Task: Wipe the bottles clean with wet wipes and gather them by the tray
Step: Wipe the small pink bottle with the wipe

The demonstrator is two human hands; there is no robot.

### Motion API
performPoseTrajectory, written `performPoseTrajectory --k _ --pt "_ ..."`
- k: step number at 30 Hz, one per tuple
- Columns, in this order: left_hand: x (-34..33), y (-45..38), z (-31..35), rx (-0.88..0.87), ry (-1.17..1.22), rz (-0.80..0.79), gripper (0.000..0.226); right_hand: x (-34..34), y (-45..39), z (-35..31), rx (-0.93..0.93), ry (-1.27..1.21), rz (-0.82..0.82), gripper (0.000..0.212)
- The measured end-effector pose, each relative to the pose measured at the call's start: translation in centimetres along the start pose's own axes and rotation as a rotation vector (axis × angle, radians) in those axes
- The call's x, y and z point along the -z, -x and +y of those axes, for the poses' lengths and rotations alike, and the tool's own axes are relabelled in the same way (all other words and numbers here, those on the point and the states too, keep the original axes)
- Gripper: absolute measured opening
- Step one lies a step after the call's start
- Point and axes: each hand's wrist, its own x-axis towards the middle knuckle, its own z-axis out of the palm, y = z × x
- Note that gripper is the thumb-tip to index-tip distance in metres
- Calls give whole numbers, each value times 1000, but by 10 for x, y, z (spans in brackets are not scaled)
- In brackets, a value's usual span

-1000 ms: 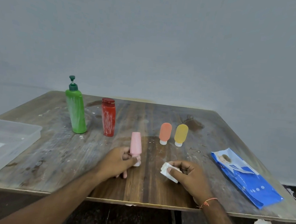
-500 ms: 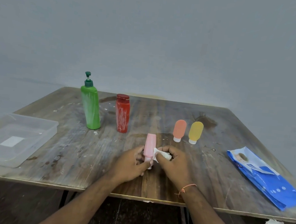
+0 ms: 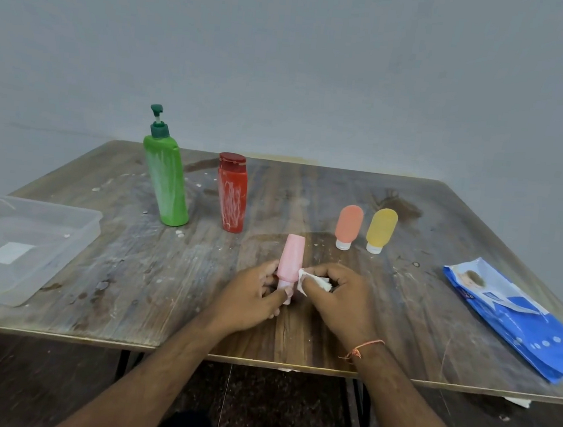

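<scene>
No writing can be read on the blue wipes pack. The pink bottle is gripped by the left hand; a wet wipe is pinched against it by the right hand.

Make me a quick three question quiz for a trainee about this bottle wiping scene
1. True or false: the left hand holds the pink bottle.
2. What does the right hand press against that bottle? A) wet wipe B) sponge C) brush
3. Fill in: the clear tray sits at the table's ____ edge.

Key
1. True
2. A, the wet wipe
3. Left
</scene>
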Motion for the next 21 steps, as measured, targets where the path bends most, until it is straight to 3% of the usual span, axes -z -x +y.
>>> performPoseTrajectory --k 9,15,21 --pt "1 0 -3 22 88 13 34 1 4 -9 109 14 -39 8" --pt "-1 0 -3 1 84 -7 45 1 2 -5 47 37 33 10" --pt "0 -2 -4 13 104 7 42 1 4 -8 163 41 -14 12"
